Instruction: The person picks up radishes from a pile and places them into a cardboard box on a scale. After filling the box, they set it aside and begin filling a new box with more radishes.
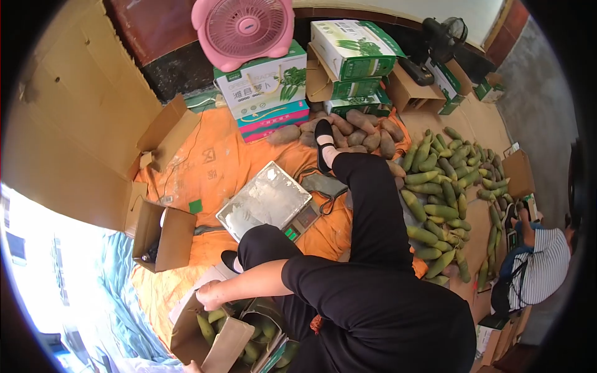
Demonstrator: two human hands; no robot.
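Note:
An opened cardboard box (227,349) with green radishes (205,327) inside stands at the lower left, close against my body. My right hand (211,295) reaches across my leg, its fingers closed over the far edge of this box. Only a small part of my left hand (193,367) shows at the bottom edge of the view, beside the near corner of the box; its fingers are mostly cut off. More radishes lie in the box's right part, behind upright flaps. A flat scale (267,199) with a worn metal plate and a lit green display sits beyond my bent knee.
Loose green radishes (444,193) are heaped at the right, with brownish tubers (357,127) behind my foot. A pink fan (245,28) stands on printed cartons (267,87). A smaller box (165,236) is at the left on orange sheeting (199,149). Another person (538,264) crouches far right.

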